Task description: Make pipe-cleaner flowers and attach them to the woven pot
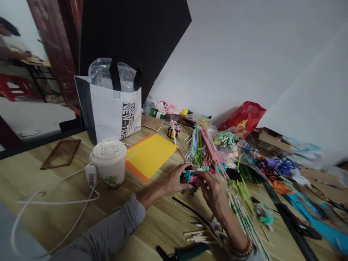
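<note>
My left hand [174,182] is curled around a small pot of fuzzy pipe-cleaner flowers [194,180], pink, blue and white, standing low over the wooden table. On its other side, my right hand [214,192] has its fingers bent at the flowers' edge; whether they pinch a single piece is hidden. Behind the hands lies a fanned bundle of pipe cleaners [202,145] in pink, green and blue. A similar small decorated pot [173,131] stands farther back. Near my right wrist lie scissors [213,223] and short pale sticks [199,237].
Yellow paper [152,154] lies on an orange sheet. To the left stand a lidded white cup [108,163] with a looping cable and a white shopping bag [115,108]. Green-handled pliers [187,252] lie at the front. A red bag [243,117] and craft clutter fill the right. Another person sits far left.
</note>
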Available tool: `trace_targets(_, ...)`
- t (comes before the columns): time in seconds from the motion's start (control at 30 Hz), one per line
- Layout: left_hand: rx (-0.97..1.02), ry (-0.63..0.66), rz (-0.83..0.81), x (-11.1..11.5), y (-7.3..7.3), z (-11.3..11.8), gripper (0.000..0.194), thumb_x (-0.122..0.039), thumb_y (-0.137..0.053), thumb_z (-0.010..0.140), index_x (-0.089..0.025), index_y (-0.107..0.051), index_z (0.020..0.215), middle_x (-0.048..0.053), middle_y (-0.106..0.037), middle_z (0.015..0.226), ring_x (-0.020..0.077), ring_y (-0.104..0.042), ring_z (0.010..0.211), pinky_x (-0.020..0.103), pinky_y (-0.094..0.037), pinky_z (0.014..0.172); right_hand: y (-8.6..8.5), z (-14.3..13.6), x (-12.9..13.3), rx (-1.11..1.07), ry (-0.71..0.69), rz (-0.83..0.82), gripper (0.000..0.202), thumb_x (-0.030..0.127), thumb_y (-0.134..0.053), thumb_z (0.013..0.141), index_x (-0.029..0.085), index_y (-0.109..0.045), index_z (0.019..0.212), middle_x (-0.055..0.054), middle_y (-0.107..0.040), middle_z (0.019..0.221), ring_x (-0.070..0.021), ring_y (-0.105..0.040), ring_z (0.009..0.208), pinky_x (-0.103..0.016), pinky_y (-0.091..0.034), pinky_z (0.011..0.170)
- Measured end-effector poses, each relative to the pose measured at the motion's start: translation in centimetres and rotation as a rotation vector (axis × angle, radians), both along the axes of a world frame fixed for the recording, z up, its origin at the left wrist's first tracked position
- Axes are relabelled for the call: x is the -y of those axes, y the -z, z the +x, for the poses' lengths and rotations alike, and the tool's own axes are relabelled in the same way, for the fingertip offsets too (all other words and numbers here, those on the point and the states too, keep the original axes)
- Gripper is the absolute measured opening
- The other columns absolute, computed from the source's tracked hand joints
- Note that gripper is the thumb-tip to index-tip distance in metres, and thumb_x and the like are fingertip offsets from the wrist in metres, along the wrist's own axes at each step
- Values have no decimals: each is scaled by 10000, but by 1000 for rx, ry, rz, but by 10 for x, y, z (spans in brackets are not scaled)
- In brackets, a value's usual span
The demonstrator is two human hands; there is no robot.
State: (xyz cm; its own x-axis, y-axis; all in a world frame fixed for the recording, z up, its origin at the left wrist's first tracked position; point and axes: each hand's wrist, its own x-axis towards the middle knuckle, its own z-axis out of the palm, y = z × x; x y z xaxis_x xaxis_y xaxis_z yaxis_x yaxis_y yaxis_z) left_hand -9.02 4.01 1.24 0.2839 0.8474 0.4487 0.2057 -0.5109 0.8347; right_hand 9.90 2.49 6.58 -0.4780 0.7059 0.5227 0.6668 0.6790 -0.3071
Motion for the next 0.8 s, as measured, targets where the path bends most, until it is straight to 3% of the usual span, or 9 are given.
trace_targets(0.5, 33, -6, -27, 0, -2, 2, 853, -281, -829, 619, -246, -415, 1363, 97, -502, 1345, 282, -478, 1234, 444, -369, 1059, -24, -9, 3, 501, -9, 41, 274, 41, -442, 856, 232, -631, 910, -50, -622, 968, -147, -579, 659, -254, -322, 546)
trace_targets(0.67, 24, -10, -28, -1, -2, 3, 854, -242, -820, 622, -237, -408, 1370, 104, -491, 1360, 284, -467, 1248, 437, -361, 1068, -24, -11, 5, 492, -25, 57, 235, 58, -440, 876, 218, -611, 854, -52, -619, 918, -161, -583, 685, -257, -343, 568)
trace_targets(0.8, 8, 2, -6, 0, -1, 1, 841, -317, -802, 657, -233, -389, 1385, 104, -479, 1377, 285, -451, 1265, 439, -354, 1075, -13, -9, 4, 267, 13, 20, 184, 127, -429, 910, 215, -587, 946, -39, -631, 855, -159, -585, 641, -254, -395, 565)
